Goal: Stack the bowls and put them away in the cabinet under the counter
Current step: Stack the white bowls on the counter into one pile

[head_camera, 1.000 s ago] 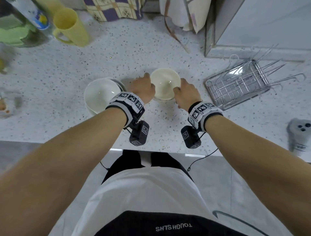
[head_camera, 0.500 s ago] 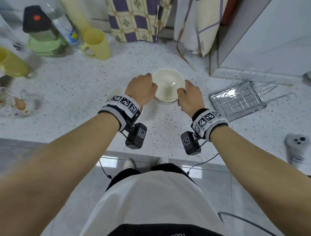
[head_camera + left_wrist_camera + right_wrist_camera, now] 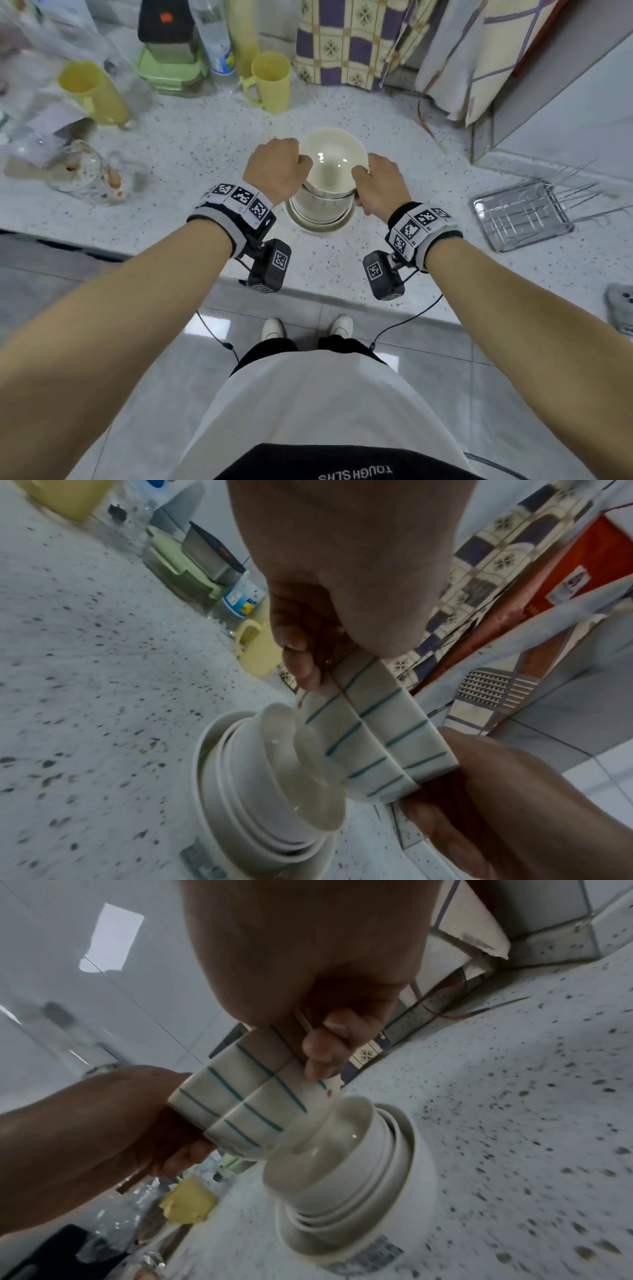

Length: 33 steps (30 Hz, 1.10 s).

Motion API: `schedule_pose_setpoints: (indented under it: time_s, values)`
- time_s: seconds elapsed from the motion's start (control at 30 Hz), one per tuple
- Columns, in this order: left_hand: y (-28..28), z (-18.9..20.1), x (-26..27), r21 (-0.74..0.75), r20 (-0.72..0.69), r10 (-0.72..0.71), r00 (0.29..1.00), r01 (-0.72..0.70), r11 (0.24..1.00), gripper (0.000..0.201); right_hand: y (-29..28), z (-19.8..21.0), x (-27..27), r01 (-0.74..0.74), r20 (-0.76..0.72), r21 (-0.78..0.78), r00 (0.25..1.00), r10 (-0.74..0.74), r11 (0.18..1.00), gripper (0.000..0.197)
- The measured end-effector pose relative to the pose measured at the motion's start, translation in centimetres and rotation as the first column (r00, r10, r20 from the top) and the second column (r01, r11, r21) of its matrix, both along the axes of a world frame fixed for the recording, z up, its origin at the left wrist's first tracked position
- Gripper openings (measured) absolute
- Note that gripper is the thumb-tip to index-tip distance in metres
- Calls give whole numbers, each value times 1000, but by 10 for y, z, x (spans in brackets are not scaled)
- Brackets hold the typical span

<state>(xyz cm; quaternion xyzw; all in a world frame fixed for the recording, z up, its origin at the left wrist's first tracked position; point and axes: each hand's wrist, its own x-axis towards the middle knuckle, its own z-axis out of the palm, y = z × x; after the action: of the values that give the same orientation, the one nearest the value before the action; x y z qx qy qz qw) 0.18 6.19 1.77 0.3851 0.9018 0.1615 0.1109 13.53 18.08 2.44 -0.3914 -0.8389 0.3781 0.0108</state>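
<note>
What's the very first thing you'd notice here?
Two hands, the left hand and the right hand, hold a pair of cream bowls with teal stripes above a stack of plain white bowls mid-counter. Behind, a pale yellow plastic mug stands near the checked cloth.

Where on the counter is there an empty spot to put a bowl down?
Bare counter lies between the dirty glass, the yellow mug and the stacked bowls. Another bare patch sits between the bowls and the wire rack. The back left is crowded with bottles, a green container and a second mug.
</note>
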Motion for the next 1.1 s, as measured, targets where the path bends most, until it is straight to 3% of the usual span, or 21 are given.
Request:
schedule_pose_setpoints:
  time_s: [0.27, 0.43, 0.7, 0.87, 1.1]
  values:
    - [-6, -30, -3, -47, 63, -42, 997, 45, 998, 23, -11, -25, -1, -1, 66, -45, 998, 4, 999, 46]
    - [-7, -41, -4, -48, 77, -52, 996, 56, 997, 21, -13, -26, 2, 10, 60, -98, 998, -4, 995, 34]
    - [-6, -41, -5, -21, 54, -52, 997, 53, 998, 22, -14, -28, 0, 23, 51, -65, 999, -19, 998, 33]
    - [-2, -39, -6, 6, 57, -27, 998, 26, 1000, 22, -10, -36, -2, 64, 22, -24, 998, -63, 998, 44]
    - [-3, -42, -7, 25, 135, -5, 991, 2, 1000, 30, -8, -44, -1, 91, -17, -108, 995, -94, 990, 33]
